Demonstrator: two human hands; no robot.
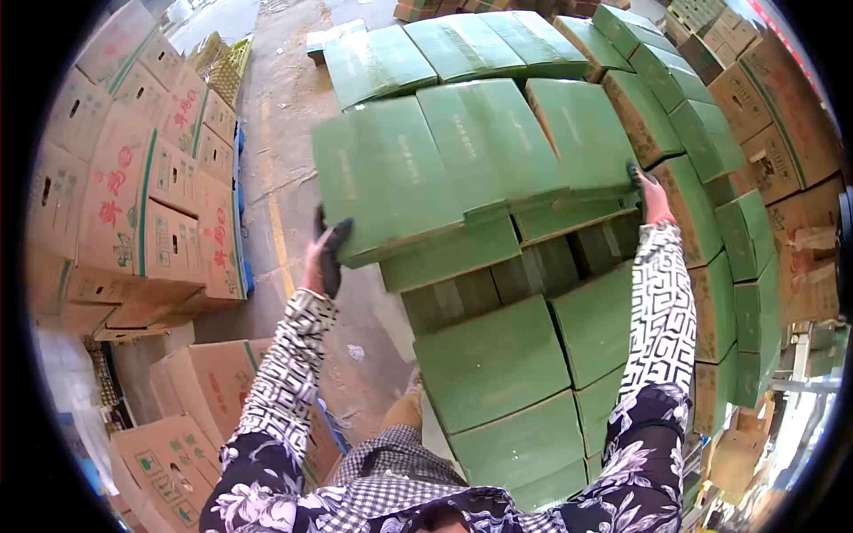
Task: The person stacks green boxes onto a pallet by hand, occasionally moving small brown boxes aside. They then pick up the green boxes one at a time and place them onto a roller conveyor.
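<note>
Across the upper tier of a green stack (493, 360), reaching its left edge, a row of three green boxes is being held from its two ends. The left box (386, 173) is being gripped at its near left corner by the left hand (330, 256), the gloved thumb and fingers being parted around that corner. The middle box (484, 147) is being flanked closely by its neighbours. The right box (586, 133) is being held along its right side by the right hand (647, 188), whose dark-gloved fingers are lying against that side; how firmly they are pressing cannot be told. The forearms are being covered by patterned sleeves (662, 302). Beyond the row, toward the stack's far edge, further taped boxes (466, 44) are being supported. Past the left edge, a floor (298, 178) is being crossed by a yellow line (277, 218), and printed brown cartons (115, 178) are being carried by a blue pallet (240, 178)
</note>
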